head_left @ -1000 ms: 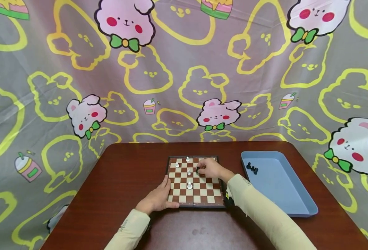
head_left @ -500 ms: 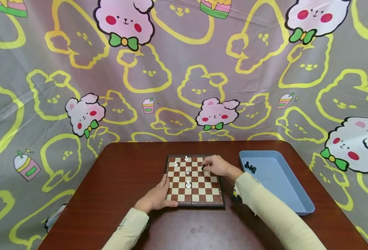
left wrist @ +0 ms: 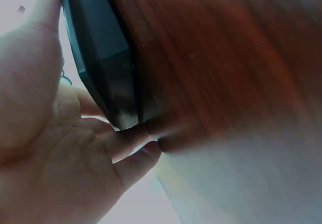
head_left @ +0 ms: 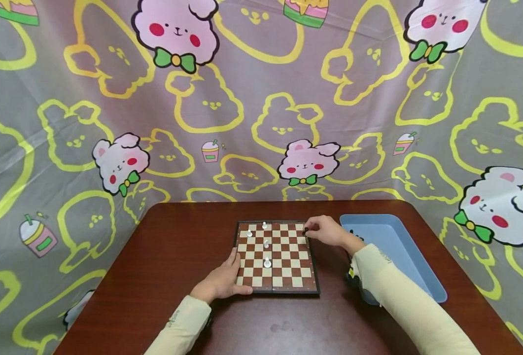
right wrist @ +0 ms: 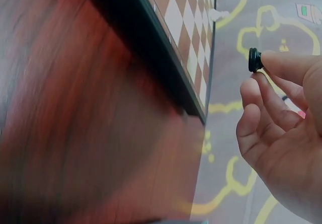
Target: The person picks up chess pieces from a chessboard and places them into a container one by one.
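Note:
A black chess piece (right wrist: 253, 61) with a round base is pinched between the thumb and fingers of my right hand (head_left: 329, 230), raised by the chessboard's far right edge. Its upper part is hidden by the fingers. The brown-and-cream chessboard (head_left: 288, 266) lies flat on the table. Several white chess pieces (head_left: 267, 263) stand on its left half. At the front left corner, my left hand (head_left: 220, 281) rests against the board, fingers straight along the side and thumb at the front edge. In the left wrist view, the fingers touch the board's dark rim (left wrist: 100, 58).
Right of the board stands a blue tray (head_left: 399, 241), partly covered by the right forearm. Black chess pieces (head_left: 357, 236) lie in its far left part, half hidden by the hand. A patterned cloth (head_left: 243, 123) hangs behind the dark wooden table (head_left: 177, 246).
My right hand has moved right, from over the board's right half to its far right edge, carrying the black chess piece. The left hand has stayed at the board's corner.

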A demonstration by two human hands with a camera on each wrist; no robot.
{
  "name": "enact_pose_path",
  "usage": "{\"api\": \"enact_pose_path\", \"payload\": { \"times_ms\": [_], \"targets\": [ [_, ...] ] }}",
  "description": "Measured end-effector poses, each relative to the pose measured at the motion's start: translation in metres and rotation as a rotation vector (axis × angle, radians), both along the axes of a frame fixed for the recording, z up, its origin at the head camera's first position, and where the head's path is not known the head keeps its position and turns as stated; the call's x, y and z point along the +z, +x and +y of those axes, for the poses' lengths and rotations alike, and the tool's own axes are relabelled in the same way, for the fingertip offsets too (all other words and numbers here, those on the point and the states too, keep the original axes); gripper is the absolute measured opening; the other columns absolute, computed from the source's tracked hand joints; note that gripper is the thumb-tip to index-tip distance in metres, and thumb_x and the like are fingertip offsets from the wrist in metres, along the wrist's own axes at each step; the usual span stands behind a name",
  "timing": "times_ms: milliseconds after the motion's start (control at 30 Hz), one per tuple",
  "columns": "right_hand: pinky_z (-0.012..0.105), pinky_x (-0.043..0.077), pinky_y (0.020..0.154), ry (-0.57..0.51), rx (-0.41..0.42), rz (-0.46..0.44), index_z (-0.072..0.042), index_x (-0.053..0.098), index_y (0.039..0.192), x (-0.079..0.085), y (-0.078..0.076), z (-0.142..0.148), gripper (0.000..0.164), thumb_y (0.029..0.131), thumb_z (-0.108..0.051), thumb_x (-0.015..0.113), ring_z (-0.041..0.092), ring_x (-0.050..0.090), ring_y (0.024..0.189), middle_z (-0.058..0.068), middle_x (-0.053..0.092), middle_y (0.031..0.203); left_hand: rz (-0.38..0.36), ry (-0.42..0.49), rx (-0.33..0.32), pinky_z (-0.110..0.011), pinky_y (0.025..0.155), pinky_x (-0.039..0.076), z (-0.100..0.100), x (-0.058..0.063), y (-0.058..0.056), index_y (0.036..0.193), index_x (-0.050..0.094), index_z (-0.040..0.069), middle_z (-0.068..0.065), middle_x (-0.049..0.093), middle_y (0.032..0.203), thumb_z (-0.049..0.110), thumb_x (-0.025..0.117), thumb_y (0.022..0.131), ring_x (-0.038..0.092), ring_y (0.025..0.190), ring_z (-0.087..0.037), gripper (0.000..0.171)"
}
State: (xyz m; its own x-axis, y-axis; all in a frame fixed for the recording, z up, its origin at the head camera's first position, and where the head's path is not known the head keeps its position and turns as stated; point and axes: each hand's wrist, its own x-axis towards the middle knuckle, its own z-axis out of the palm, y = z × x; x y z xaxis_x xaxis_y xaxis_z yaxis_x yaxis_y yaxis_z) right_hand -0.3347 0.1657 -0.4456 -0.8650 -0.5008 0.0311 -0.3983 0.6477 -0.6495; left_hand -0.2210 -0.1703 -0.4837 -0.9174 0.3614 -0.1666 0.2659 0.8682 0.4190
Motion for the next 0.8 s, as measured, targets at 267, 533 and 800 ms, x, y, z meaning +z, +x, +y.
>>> {"api": "enact_pose_path", "payload": {
  "times_ms": [267, 533, 800],
  "targets": [
    [0.036, 0.044, 0.066, -0.025, -0.039, 0.058, -0.008, 0.068, 0.100, 0.006, -0.001, 0.028, 0.012, 0.091, -0.015, 0.064, 0.017, 0.056, 0.079, -0.001, 0.062, 0.089, 0.003, 0.002, 0.001, -0.044, 0.099, 0.038, 0.000, 0.001, 0.000, 0.147, 0.015, -0.010, -0.024, 0.003, 0.155, 0.062, 0.069, 0.074, 0.027, 0.135, -0.037, 0.116],
    [0.034, 0.044, 0.055, -0.034, -0.106, 0.036, -0.008, 0.067, 0.096, 0.011, 0.003, 0.055, 0.008, 0.090, -0.012, 0.064, 0.020, 0.052, 0.065, 0.004, 0.063, 0.089, -0.005, 0.008, 0.000, -0.044, 0.100, 0.037, 0.000, -0.003, 0.000, 0.147, 0.014, -0.009, -0.023, 0.003, 0.155, 0.063, 0.069, 0.073, 0.025, 0.137, -0.036, 0.117],
    [0.034, 0.046, 0.063, -0.025, -0.139, 0.037, -0.006, 0.067, 0.098, 0.014, 0.003, 0.087, 0.012, 0.090, -0.014, 0.064, 0.026, 0.060, 0.079, 0.006, 0.064, 0.091, 0.005, 0.007, -0.002, -0.044, 0.100, 0.037, -0.001, -0.004, 0.000, 0.147, 0.014, -0.010, -0.024, 0.003, 0.155, 0.063, 0.069, 0.073, 0.026, 0.136, -0.037, 0.117]
  ]
}}
